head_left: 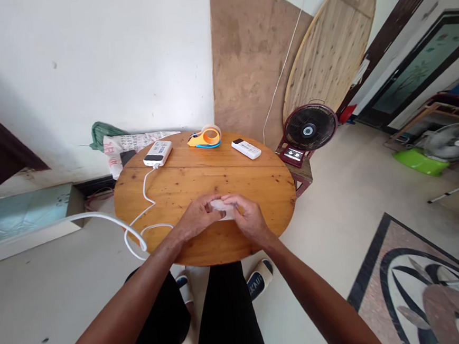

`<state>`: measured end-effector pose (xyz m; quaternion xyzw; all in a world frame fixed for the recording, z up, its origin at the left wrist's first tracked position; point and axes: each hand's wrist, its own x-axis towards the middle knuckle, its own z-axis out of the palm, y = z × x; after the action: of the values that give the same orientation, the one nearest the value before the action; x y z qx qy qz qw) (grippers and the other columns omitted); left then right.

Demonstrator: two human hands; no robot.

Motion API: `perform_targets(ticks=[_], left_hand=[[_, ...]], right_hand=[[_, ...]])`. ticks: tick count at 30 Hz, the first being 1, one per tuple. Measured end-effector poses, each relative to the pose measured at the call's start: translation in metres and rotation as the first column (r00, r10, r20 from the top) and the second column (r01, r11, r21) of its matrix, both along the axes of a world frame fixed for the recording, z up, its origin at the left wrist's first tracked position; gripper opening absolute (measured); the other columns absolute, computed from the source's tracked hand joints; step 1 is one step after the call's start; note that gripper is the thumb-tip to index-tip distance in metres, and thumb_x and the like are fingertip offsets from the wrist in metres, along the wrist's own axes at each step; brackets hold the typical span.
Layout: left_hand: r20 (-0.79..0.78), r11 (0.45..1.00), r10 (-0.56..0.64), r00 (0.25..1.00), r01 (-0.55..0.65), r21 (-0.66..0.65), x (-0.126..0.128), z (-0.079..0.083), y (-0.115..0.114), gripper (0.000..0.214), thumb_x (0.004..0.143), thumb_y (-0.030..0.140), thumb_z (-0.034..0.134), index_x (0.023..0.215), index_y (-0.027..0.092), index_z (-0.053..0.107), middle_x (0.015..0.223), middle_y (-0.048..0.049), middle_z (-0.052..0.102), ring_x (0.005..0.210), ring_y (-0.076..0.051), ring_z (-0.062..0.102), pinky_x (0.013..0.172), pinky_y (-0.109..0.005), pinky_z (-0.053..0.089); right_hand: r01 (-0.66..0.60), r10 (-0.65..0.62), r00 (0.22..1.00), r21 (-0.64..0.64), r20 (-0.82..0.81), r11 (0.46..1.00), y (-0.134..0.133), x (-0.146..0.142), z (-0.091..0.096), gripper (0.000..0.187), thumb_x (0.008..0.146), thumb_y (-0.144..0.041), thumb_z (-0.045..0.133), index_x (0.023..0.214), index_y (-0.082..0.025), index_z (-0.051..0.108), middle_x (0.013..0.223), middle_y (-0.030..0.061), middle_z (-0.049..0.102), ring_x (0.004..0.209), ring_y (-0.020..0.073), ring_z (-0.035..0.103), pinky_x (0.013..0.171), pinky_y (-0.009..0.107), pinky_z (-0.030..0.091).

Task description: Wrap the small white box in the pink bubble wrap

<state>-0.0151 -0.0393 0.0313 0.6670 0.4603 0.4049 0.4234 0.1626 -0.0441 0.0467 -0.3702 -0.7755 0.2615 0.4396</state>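
Note:
Both my hands meet over the near part of a round wooden table. My left hand and my right hand are closed in a pinch on a small pale, whitish object held between them, just above the tabletop. I cannot make out what the object is. Farther back on the table lie a white power bank with a white cable running toward me, an orange tape dispenser and a white remote control.
A small dark fan stands on a low stool right of the table. Wooden boards lean on the back wall. A printed sack lies behind the table. A patterned rug is at the right.

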Motion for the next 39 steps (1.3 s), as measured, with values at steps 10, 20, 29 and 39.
perform_targets(ticks=[10,20,29,39], left_hand=[[-0.107,0.979,0.071,0.992,-0.090,-0.185,0.005,0.012,0.022,0.043,0.081,0.051,0.050,0.084,0.012,0.067,0.063,-0.0029,0.064,0.050,-0.014,0.055,0.043,-0.022,0.037],[0.331,0.951,-0.160,0.930,0.235,-0.201,0.000,0.005,0.025,0.052,0.075,0.037,0.068,0.121,0.015,0.058,0.110,-0.0077,0.067,0.096,-0.022,0.061,0.083,-0.031,0.046],[0.401,0.950,-0.123,0.908,0.225,-0.218,-0.005,-0.010,0.025,0.045,0.075,0.040,0.069,0.112,0.016,0.061,0.095,-0.0045,0.069,0.081,-0.016,0.061,0.074,-0.027,0.046],[0.347,0.966,-0.109,0.931,0.182,-0.185,-0.004,-0.006,0.024,0.044,0.074,0.045,0.068,0.106,0.016,0.061,0.092,-0.0032,0.067,0.081,-0.015,0.060,0.075,-0.027,0.046]], right_hand=[[-0.286,0.121,0.934,-0.502,-0.335,0.816,0.037,0.009,-0.013,0.054,0.067,-0.028,0.075,0.117,-0.020,0.056,0.109,0.0038,0.065,0.094,0.0174,0.062,0.083,0.031,0.051],[-0.272,0.014,0.903,-0.544,-0.430,0.794,0.041,0.004,-0.025,0.044,0.066,-0.034,0.076,0.105,-0.019,0.061,0.097,0.0024,0.067,0.086,0.0164,0.062,0.077,0.028,0.050],[-0.179,0.065,0.964,-0.455,-0.256,0.872,0.038,0.005,-0.031,0.046,0.076,-0.037,0.067,0.117,-0.018,0.061,0.107,0.0055,0.065,0.091,0.0177,0.060,0.080,0.029,0.049],[-0.028,0.024,0.999,-0.103,-0.038,0.994,0.029,0.000,-0.027,0.032,0.088,-0.033,0.053,0.115,-0.020,0.064,0.118,0.0098,0.062,0.111,0.0192,0.056,0.100,0.034,0.041]])
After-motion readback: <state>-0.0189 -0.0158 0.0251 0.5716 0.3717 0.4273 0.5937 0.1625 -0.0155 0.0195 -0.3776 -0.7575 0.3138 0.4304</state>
